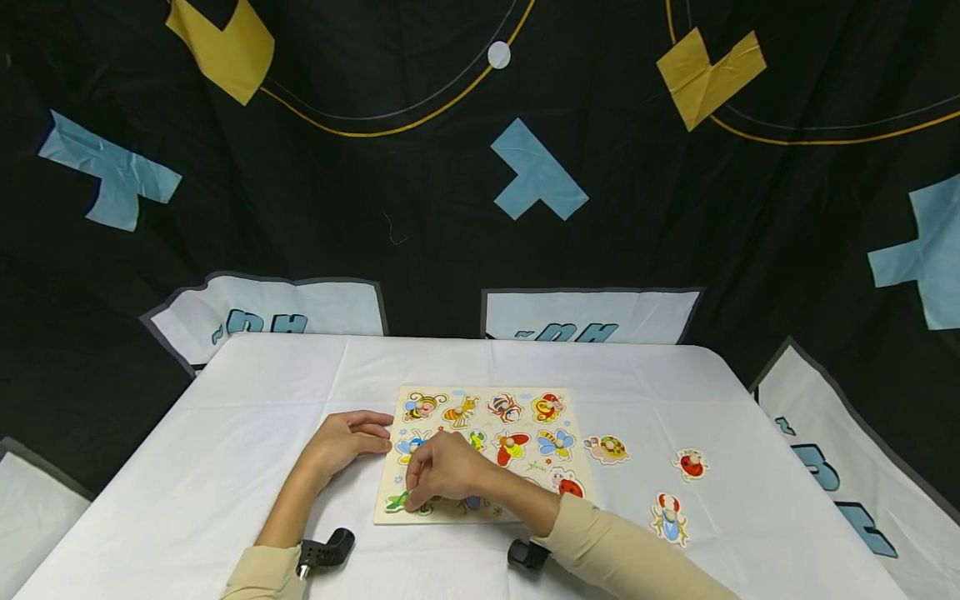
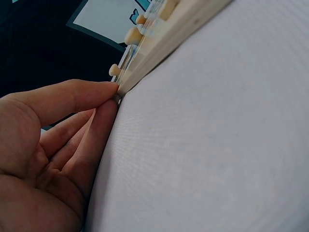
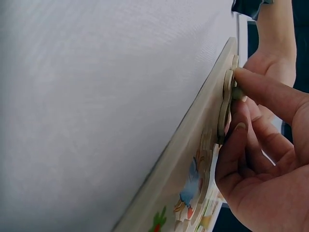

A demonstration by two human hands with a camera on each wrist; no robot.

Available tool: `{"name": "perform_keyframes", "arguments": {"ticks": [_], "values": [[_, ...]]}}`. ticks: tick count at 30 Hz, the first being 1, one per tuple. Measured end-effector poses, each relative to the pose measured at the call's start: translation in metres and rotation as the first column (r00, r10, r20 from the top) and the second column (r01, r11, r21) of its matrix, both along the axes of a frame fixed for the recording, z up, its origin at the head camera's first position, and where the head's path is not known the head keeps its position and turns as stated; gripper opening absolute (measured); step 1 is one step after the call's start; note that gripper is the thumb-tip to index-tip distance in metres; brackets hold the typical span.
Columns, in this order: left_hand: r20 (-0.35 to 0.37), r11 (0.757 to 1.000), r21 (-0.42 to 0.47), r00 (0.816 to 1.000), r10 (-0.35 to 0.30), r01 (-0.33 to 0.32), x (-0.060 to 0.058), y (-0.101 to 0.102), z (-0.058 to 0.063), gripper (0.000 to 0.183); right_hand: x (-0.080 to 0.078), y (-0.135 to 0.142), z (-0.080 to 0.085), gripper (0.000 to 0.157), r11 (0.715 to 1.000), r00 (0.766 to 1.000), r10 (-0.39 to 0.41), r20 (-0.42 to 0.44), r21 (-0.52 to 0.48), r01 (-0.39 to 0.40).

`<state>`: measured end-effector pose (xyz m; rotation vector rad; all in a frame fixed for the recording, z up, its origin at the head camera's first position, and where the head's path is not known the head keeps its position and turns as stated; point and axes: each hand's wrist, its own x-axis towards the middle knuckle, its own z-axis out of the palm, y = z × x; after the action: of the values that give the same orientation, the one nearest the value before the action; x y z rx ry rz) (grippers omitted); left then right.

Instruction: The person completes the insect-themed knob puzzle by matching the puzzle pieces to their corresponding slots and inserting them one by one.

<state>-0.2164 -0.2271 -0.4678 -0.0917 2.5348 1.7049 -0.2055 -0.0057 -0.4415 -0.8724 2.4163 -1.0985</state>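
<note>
My right hand [image 1: 442, 468] is over the front left of a wooden peg puzzle board [image 1: 480, 392]. Its thumb and finger pinch a green insect puzzle piece [image 1: 396, 503], mostly covered by the fingers in the head view. Close over the board face, the piece's edge [image 3: 224, 108] shows in the right wrist view, with a small knob [image 3: 237, 93] between the fingertips. At the board's left edge is my left hand [image 1: 341, 446], its thumb and finger gripping the rim [image 2: 126, 83]. Bee, spider, butterfly and other insect pieces sit on the board.
Right of the board lie a snail piece [image 1: 607, 450], a ladybug piece [image 1: 691, 464] and a blue beetle piece [image 1: 669, 520]. A white cloth [image 1: 337, 375] covers the table. Behind it hangs a black curtain [image 1: 420, 225] with blue and yellow patches.
</note>
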Motion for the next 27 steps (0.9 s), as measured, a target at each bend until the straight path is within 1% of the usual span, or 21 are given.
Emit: {"name": "perform_keyframes", "arguments": {"ticks": [4, 10, 16, 22, 27], "values": [[0.0, 1.0, -0.005, 1.0, 0.0, 0.0, 0.0002, -0.0002, 0.0002, 0.047, 0.0006, -0.0016, 0.0002, 0.019, 1.0, 1.0, -0.005, 0.013, 0.01, 0.005], [-0.003, 1.0, -0.006, 1.0, -0.001, 0.001, 0.0, -0.0005, 0.0005, 0.047, 0.0002, -0.0011, -0.0006, 0.019, 1.0, 1.0, -0.006, 0.03, -0.002, 0.006], [-0.007, 0.999, -0.033, 1.0, 0.008, -0.008, 0.0006, -0.0002, 0.0008, 0.046, -0.001, -0.0005, -0.0007, 0.019, 1.0, 0.999, 0.0, 0.044, 0.002, 0.0], [-0.002, 1.0, -0.004, 1.0, 0.005, -0.005, 0.0003, 0.0002, 0.0005, 0.046, -0.0035, -0.0001, -0.0017, 0.018, 1.0, 0.999, 0.014, 0.047, 0.012, -0.015], [-0.003, 1.0, -0.018, 1.0, 0.006, -0.006, -0.0001, 0.0009, -0.0001, 0.046, -0.0037, 0.0013, -0.0034, 0.018, 1.0, 0.998, 0.014, 0.053, 0.008, -0.014]]}}
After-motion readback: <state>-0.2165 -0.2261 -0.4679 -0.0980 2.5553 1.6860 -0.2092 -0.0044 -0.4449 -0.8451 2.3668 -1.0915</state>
